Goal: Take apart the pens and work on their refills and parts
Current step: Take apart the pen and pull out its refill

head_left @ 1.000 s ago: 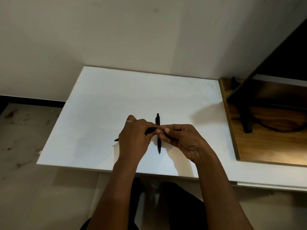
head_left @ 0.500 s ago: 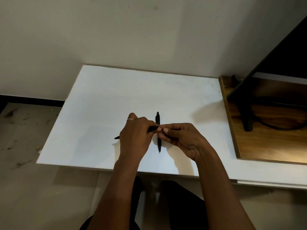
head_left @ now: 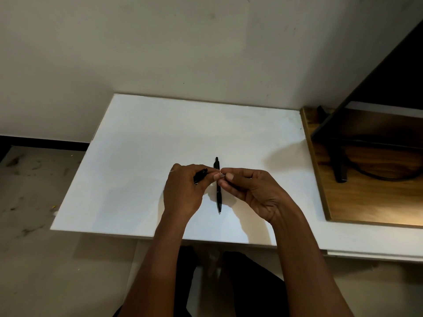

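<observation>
A whole black pen lies on the white board, pointing toward me, between my two hands. My left hand grips a black pen barrel, its open end facing right. My right hand pinches a thin pale part at its fingertips, just right of the barrel's end and above the lying pen. The part is too small to tell whether it is the refill or a spring. Both hands hover above the board.
A wooden desk surface adjoins the board on the right, carrying a dark monitor, its stand and a cable. The wall rises behind the board. Floor lies to the left, and my legs are below the board's front edge.
My hands have drawn slightly apart. The barrel in my left hand has tilted up and separated from the piece in my right fingertips. The lying pen has not moved.
</observation>
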